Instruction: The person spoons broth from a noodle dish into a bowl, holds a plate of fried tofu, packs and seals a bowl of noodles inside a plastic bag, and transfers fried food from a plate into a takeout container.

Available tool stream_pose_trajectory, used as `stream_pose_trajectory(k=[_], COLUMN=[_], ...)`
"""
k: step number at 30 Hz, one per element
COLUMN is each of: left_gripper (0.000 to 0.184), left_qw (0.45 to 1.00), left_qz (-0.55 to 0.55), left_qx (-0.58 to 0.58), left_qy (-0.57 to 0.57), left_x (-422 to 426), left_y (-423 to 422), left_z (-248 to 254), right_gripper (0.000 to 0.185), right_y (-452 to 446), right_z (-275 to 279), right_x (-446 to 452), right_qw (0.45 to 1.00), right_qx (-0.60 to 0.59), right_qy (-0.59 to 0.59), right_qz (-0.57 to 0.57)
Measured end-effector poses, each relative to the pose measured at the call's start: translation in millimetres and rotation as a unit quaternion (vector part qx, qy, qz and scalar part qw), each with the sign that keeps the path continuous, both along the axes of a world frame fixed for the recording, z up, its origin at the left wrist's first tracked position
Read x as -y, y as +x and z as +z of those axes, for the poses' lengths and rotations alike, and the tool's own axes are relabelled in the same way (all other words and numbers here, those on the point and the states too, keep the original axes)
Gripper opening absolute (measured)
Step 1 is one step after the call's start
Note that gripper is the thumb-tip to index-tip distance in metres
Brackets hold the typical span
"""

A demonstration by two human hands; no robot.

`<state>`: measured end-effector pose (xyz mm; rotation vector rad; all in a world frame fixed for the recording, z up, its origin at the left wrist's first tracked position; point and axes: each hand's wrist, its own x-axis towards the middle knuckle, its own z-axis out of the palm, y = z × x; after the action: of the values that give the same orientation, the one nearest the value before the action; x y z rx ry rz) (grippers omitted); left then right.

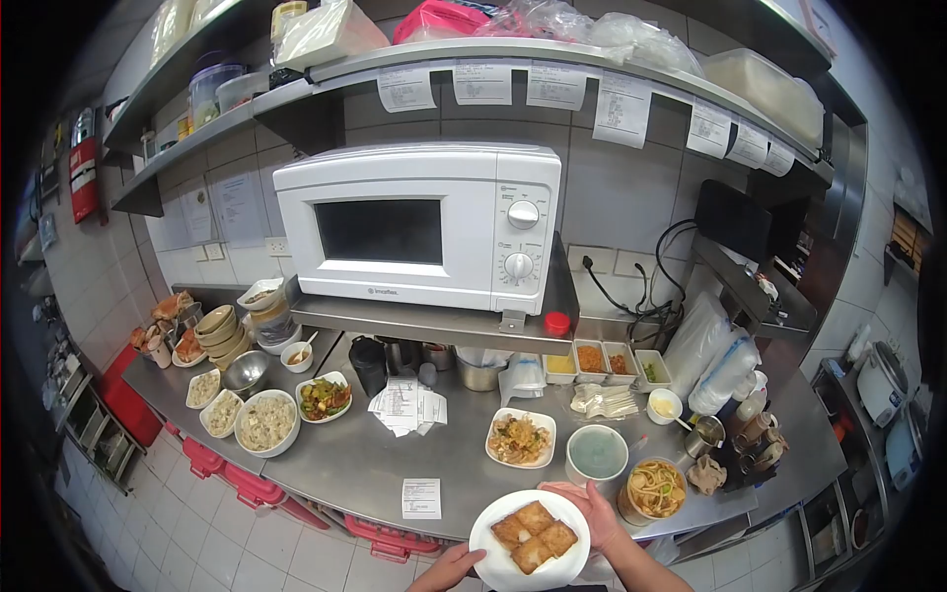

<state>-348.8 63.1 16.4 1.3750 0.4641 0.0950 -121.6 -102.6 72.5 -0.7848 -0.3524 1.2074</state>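
Bare hands, low in view, apart. Left hand point(454, 568) at the bottom edge, pinch grip, thumb on top pointing right, other fingers mostly hidden. Right hand point(595, 516) higher, supporting grip, fingers partly hidden. Right forearm point(639, 564) bare, angled up-left; left forearm mostly cut off.

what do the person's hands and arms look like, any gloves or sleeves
The left hand and right hand look bare, no gloves. The right forearm shows no sleeve or watch within the frame; any rings are too small to tell.
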Motion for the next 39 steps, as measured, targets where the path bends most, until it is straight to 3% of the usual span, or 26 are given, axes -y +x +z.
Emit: stream_pose_trajectory(k=[1,3,6,7,9,12,15,17,18,19,20,21,22,24,25,26,27,29,31,33,36,39], left_gripper=[0.042,0.042,0.045,0.042,0.037,0.053,0.069,0.070,0.072,0.053,0.033,0.027,0.024,0.029,0.034,0.036,0.034,0.037,0.039,0.042,0.045,0.054], left_qw=[1.000,0.998,0.994,0.996,0.995,0.996,0.998,0.987,0.991,0.993,0.995,0.987,0.969,0.902,0.864,0.812,0.811,0.765,0.735,0.752,0.719,0.756], left_qz=[-0.010,-0.032,0.034,0.052,0.089,0.040,0.023,-0.106,-0.125,-0.080,-0.030,0.041,0.112,0.285,0.396,0.528,0.558,0.618,0.655,0.657,0.685,0.620], left_qx=[-0.007,-0.021,-0.064,-0.030,0.035,-0.028,-0.021,-0.013,-0.042,-0.068,-0.016,-0.037,-0.066,-0.201,-0.241,-0.181,-0.145,-0.123,-0.121,-0.045,-0.019,0.028], left_qy=[0.019,0.057,0.079,0.066,0.039,0.077,-0.050,-0.124,-0.012,0.058,0.090,0.152,0.210,0.254,0.196,0.170,0.100,0.133,0.130,0.019,-0.116,-0.208], left_x=[-3.8,-12.1,-8.8,-7.8,-7.8,-10.9,-5.2,-28.6,-36.2,-44.3,-60.7,-79.6,-98.0,-133.2,-157.7,-182.3,-203.5,-222.8,-254.5,-274.9,-286.9,-284.4], left_y=[0.2,0.4,2.9,5.6,12.7,13.2,10.5,-1.8,-12.4,-24.1,-41.3,-55.7,-69.9,-99.7,-112.3,-121.1,-129.5,-132.4,-131.5,-132.2,-111.2,-101.6], left_z=[-2.8,-6.5,-16.0,-29.5,-54.6,-46.2,-22.6,-74.6,-75.9,-111.9,-178.7,-218.4,-255.4,-222.9,-253.8,-285.9,-280.0,-245.3,-252.6,-238.4,-228.9,-238.2], right_gripper=[0.063,0.059,0.048,0.043,0.042,0.042,0.042,0.041,0.041,0.042,0.044,0.046,0.048,0.051,0.051,0.051,0.051,0.055,0.054,0.055,0.054,0.052], right_y=[2.0,13.5,11.4,6.6,-0.8,-7.2,-14.0,-14.7,-10.8,-19.6,-15.1,-11.9,-8.7,-1.3,4.8,10.5,13.8,11.8,-4.5,29.0,39.3,29.5], right_z=[2.1,-38.5,-49.4,-47.6,-57.0,-61.9,-56.5,-59.7,-66.5,-39.4,-43.9,-43.4,-42.4,-31.9,-34.6,-33.3,-29.5,-15.0,12.3,-5.9,-3.7,3.5], right_x=[-1.0,2.0,15.7,20.7,25.3,32.3,35.7,42.1,45.1,44.2,49.8,56.5,63.6,69.3,75.6,80.9,85.1,85.6,75.8,97.0,106.3,100.3], right_qw=[1.000,0.991,0.978,0.976,0.982,0.986,0.989,0.984,0.986,0.982,0.974,0.968,0.962,0.959,0.959,0.960,0.960,0.944,0.939,0.930,0.914,0.923], right_qx=[0.014,0.045,0.035,0.022,0.029,0.027,0.021,0.035,0.016,0.051,0.090,0.111,0.131,0.138,0.140,0.136,0.132,0.174,0.203,0.199,0.246,0.218], right_qy=[0.001,-0.119,-0.198,-0.209,-0.186,-0.160,-0.115,-0.123,-0.091,-0.103,-0.117,-0.131,-0.146,-0.142,-0.123,-0.117,-0.109,-0.143,-0.149,-0.170,-0.184,-0.183], right_qz=[0.009,0.043,0.059,0.060,0.007,-0.039,-0.091,-0.128,-0.135,-0.151,-0.172,-0.181,-0.190,-0.202,-0.213,-0.214,-0.220,-0.242,-0.236,-0.257,-0.265,-0.260])
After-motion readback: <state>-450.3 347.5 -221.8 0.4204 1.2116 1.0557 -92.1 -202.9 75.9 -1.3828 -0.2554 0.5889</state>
